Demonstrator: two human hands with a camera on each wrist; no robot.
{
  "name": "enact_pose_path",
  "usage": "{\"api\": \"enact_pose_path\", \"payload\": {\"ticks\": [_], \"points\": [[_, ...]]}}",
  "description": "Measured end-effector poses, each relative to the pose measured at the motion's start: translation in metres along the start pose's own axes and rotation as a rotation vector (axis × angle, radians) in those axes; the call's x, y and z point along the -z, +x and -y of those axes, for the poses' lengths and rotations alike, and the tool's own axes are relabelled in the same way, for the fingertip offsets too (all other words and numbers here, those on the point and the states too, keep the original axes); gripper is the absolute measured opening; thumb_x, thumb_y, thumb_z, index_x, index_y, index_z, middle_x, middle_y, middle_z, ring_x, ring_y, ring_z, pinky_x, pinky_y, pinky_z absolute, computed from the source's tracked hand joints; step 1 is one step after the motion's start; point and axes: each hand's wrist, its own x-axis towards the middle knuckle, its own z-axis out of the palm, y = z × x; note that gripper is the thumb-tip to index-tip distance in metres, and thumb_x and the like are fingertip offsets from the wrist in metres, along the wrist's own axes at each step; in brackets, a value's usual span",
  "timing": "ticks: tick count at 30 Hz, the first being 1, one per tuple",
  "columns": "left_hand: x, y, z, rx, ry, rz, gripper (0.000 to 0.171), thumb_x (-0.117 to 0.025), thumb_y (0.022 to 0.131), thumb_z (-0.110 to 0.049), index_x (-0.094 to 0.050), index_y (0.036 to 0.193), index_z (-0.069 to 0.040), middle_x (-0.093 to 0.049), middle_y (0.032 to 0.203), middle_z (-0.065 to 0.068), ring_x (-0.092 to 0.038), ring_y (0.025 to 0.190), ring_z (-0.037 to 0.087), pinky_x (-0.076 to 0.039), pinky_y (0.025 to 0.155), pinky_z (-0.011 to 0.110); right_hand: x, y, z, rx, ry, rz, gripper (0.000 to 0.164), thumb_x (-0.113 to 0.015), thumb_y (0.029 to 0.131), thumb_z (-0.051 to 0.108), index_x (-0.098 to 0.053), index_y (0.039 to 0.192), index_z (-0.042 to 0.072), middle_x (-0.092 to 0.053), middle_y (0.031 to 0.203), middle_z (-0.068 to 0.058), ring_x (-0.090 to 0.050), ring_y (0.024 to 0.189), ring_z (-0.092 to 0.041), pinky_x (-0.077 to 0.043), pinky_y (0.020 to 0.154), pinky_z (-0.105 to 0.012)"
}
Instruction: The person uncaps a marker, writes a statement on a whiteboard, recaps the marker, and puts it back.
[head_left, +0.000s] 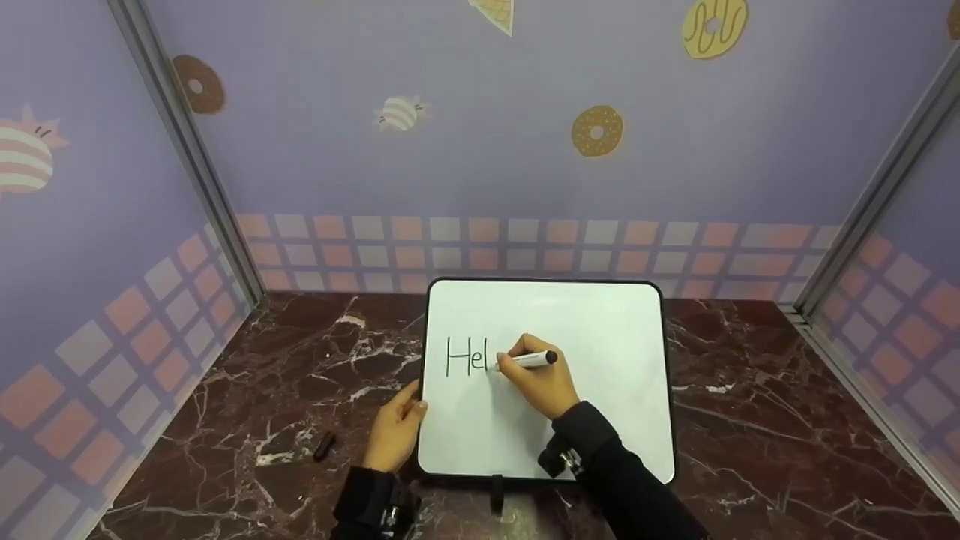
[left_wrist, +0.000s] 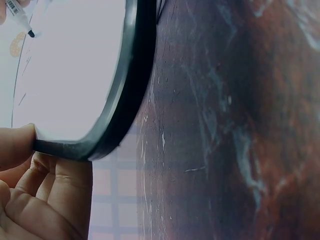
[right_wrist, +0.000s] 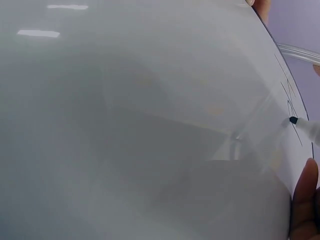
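A whiteboard (head_left: 600, 420) with a black frame stands tilted on the table, with "Hel" in black letters (head_left: 466, 356) on its left part. My right hand (head_left: 546, 384) pinches a white marker (head_left: 531, 361) with a black end. Its dark tip (right_wrist: 293, 120) is at the lettering in the right wrist view; whether it touches the board is hard to tell. At the board's left edge my left hand (head_left: 396, 429) grips the frame (left_wrist: 135, 55), the thumb (left_wrist: 17, 145) in front and the other fingers behind.
Left of my left hand, a small dark cylinder (head_left: 324, 446), resembling a marker cap, lies on the red marble-patterned table (head_left: 750, 435). A short black tab (head_left: 497, 493) sticks out below the board. Patterned walls (head_left: 480, 172) with metal corner posts (head_left: 199, 165) surround the table.
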Motion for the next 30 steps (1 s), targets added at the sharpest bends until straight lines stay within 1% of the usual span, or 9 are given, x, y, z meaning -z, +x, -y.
{"api": "enact_pose_path", "payload": {"ticks": [5, 7, 12, 13, 17, 21, 27, 30], "points": [[0.001, -0.001, -0.002, 0.000, 0.014, -0.003, 0.045, -0.049, 0.093, -0.008, -0.040, 0.134, 0.008, -0.062, 0.107, 0.025, -0.057, 0.105, 0.034, -0.044, 0.091, 0.047, 0.000, 0.000, -0.001, -0.016, 0.010, 0.002, 0.019, -0.065, 0.082, 0.016, -0.056, 0.066, 0.014, -0.062, 0.068, 0.005, -0.049, 0.056, -0.010, -0.036, 0.049, -0.020], [0.002, -0.002, -0.003, -0.007, 0.013, -0.002, 0.045, -0.049, 0.093, -0.008, -0.040, 0.134, 0.009, -0.062, 0.107, 0.025, -0.057, 0.104, 0.035, -0.044, 0.091, 0.047, 0.001, -0.001, 0.003, -0.024, 0.023, -0.007, 0.019, -0.065, 0.082, 0.015, -0.056, 0.066, 0.013, -0.062, 0.067, 0.003, -0.047, 0.055, -0.009, -0.036, 0.048, -0.020], [0.001, -0.002, -0.003, -0.027, 0.007, -0.006, 0.044, -0.049, 0.092, -0.006, -0.040, 0.132, 0.010, -0.062, 0.106, 0.026, -0.057, 0.104, 0.036, -0.044, 0.091, 0.048, 0.006, 0.004, 0.001, -0.040, 0.062, -0.068, 0.019, -0.065, 0.083, 0.015, -0.055, 0.067, 0.011, -0.059, 0.063, 0.000, -0.045, 0.053, -0.013, -0.035, 0.048, -0.022], [0.001, -0.001, -0.003, -0.028, 0.011, -0.008, 0.044, -0.049, 0.092, -0.006, -0.041, 0.132, 0.010, -0.062, 0.106, 0.026, -0.057, 0.103, 0.035, -0.044, 0.090, 0.048, 0.006, 0.006, -0.004, -0.033, 0.065, -0.084, 0.020, -0.065, 0.083, 0.017, -0.055, 0.067, 0.012, -0.058, 0.062, 0.001, -0.046, 0.053, -0.013, -0.035, 0.048, -0.022], [0.001, -0.001, -0.003, -0.032, 0.023, -0.013, 0.043, -0.049, 0.092, -0.006, -0.041, 0.132, 0.009, -0.064, 0.103, 0.024, -0.058, 0.101, 0.034, -0.045, 0.090, 0.047, 0.007, 0.012, -0.003, 0.002, 0.060, -0.127, 0.018, -0.066, 0.083, 0.019, -0.056, 0.070, 0.013, -0.058, 0.064, 0.001, -0.049, 0.056, -0.014, -0.038, 0.050, -0.023], [0.001, -0.001, -0.004, -0.021, 0.022, -0.009, 0.044, -0.049, 0.092, -0.006, -0.040, 0.133, 0.009, -0.063, 0.104, 0.024, -0.058, 0.101, 0.034, -0.045, 0.090, 0.047, 0.007, 0.015, -0.002, 0.033, 0.046, -0.129, 0.017, -0.067, 0.083, 0.021, -0.057, 0.072, 0.014, -0.060, 0.066, 0.002, -0.051, 0.058, -0.014, -0.040, 0.051, -0.023], [0.001, -0.001, -0.004, -0.012, 0.035, -0.010, 0.044, -0.049, 0.092, -0.007, -0.041, 0.133, 0.008, -0.064, 0.099, 0.021, -0.058, 0.099, 0.032, -0.045, 0.088, 0.046, 0.005, 0.016, -0.002, 0.039, 0.020, -0.134, 0.017, -0.068, 0.082, 0.025, -0.058, 0.073, 0.015, -0.064, 0.069, 0.004, -0.054, 0.060, -0.012, -0.042, 0.052, -0.024], [0.001, -0.001, -0.004, -0.011, 0.037, -0.009, 0.044, -0.049, 0.092, -0.008, -0.041, 0.133, 0.008, -0.064, 0.101, 0.022, -0.058, 0.100, 0.032, -0.045, 0.088, 0.046, 0.004, 0.016, -0.003, 0.041, 0.007, -0.129, 0.017, -0.069, 0.082, 0.026, -0.058, 0.073, 0.016, -0.065, 0.071, 0.005, -0.054, 0.061, -0.011, -0.043, 0.053, -0.024]]}}
